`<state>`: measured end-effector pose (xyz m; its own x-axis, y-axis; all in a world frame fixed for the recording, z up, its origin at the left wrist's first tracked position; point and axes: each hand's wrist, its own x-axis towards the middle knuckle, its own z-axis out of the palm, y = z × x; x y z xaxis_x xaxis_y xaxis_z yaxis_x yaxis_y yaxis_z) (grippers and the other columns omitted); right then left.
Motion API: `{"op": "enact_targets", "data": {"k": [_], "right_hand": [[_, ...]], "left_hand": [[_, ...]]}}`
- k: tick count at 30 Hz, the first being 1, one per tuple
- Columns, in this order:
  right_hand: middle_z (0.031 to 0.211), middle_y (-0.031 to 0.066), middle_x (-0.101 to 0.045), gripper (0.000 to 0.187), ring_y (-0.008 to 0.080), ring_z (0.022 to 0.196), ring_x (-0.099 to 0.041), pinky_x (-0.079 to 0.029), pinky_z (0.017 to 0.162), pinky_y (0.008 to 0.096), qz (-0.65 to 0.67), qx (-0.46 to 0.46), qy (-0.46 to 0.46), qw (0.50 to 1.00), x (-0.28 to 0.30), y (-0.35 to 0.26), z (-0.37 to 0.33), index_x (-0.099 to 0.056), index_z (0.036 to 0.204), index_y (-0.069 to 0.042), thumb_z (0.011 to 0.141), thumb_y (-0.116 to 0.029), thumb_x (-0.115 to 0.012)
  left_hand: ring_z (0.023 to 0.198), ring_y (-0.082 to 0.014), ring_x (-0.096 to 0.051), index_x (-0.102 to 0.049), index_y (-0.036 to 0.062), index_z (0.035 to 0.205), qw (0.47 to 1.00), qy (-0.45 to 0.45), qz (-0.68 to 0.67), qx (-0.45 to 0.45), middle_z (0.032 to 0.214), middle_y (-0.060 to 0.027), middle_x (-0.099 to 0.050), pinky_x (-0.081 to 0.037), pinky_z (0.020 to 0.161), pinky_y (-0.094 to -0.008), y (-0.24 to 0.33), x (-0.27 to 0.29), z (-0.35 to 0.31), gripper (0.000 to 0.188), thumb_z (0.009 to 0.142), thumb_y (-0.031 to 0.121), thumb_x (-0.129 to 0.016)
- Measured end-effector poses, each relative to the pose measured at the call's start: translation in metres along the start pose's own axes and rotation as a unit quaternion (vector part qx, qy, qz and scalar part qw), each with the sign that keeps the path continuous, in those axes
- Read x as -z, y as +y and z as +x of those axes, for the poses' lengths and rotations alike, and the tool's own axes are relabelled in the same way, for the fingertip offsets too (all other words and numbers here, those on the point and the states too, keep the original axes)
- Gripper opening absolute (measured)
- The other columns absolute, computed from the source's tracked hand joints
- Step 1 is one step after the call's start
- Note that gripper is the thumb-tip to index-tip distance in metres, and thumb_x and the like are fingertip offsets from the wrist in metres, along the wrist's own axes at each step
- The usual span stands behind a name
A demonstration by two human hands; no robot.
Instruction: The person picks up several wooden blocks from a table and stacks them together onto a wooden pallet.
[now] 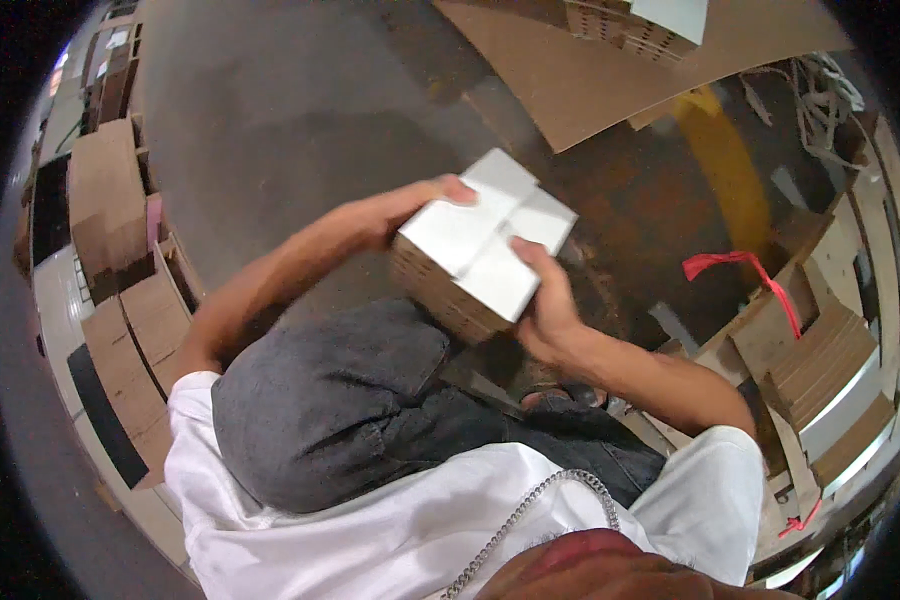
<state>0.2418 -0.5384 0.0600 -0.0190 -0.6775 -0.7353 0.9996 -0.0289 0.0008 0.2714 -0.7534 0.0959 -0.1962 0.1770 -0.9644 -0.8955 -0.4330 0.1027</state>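
In front of my bent knee, both hands hold a stack of folded cardboard pieces [460, 235] with a white top face and brown layered sides. A seam splits the white top in two. My left hand [438, 195] is closed on its far left edge, thumb on the top face and fingers hidden behind. My right hand [550, 305] grips the near right side, thumb lying on the white top and the other fingers mostly out of sight underneath. The stack is tilted and off the floor.
A similar white-topped stack [635, 30] sits on a large brown cardboard sheet [560, 90] on the floor. At right lie a red strap [745, 262], tangled pale cord [820, 105] and cardboard piles [820, 365]. More cardboard boxes [110, 195] line the left side.
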Motion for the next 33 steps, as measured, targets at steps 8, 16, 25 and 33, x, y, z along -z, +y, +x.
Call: {"op": "enact_targets", "data": {"k": [8, 16, 25, 33], "right_hand": [[0.135, 0.0105, -0.045, 0.066, 0.0316, 0.125, -0.042, -0.034, 0.1, 0.0559, 0.091, -0.047, -0.115, 0.988, -0.049, -0.024, 0.084, -0.039, 0.138, -0.013, 0.084, -0.05, -0.051], [0.13, 0.0143, -0.051, 0.063, 0.0312, 0.117, -0.051, -0.04, 0.098, 0.0535, 0.113, 0.0, -0.089, 0.99, -0.021, -0.058, 0.14, -0.046, 0.133, -0.01, 0.086, -0.052, -0.051], [0.116, 0.0126, -0.06, 0.051, 0.0287, 0.104, -0.057, -0.045, 0.094, 0.0464, 0.196, -0.024, -0.014, 0.98, -0.029, -0.053, 0.126, -0.056, 0.121, -0.005, 0.088, -0.044, -0.052], [0.126, 0.0164, -0.053, 0.065, 0.0356, 0.116, -0.046, -0.033, 0.092, 0.0628, 0.129, -0.077, 0.034, 0.988, -0.014, -0.068, 0.149, -0.054, 0.126, -0.012, 0.078, -0.056, -0.053]], "left_hand": [[0.113, -0.021, -0.055, -0.051, 0.008, 0.131, 0.984, 0.055, 0.167, 0.021, 0.128, -0.0083, -0.056, -0.042, 0.096, -0.0326, 0.096, 0.064, -0.002, 0.08, 0.071, 0.057, -0.073], [0.098, -0.0176, -0.061, -0.061, 0.0124, 0.116, 0.972, -0.069, 0.217, -0.053, 0.111, -0.0046, -0.064, -0.05, 0.086, -0.0378, 0.139, 0.095, 0.11, 0.074, 0.07, 0.07, -0.064], [0.099, -0.0176, -0.061, -0.059, 0.0153, 0.121, 0.964, -0.127, 0.176, 0.152, 0.117, -0.0046, -0.063, -0.05, 0.085, -0.0393, 0.146, 0.096, 0.133, 0.064, 0.082, 0.066, -0.053], [0.108, -0.0226, -0.057, -0.055, 0.0089, 0.127, 0.971, -0.173, 0.123, 0.11, 0.123, -0.009, -0.059, -0.044, 0.098, -0.0382, 0.125, 0.139, 0.211, 0.068, 0.083, 0.061, -0.055]]}}
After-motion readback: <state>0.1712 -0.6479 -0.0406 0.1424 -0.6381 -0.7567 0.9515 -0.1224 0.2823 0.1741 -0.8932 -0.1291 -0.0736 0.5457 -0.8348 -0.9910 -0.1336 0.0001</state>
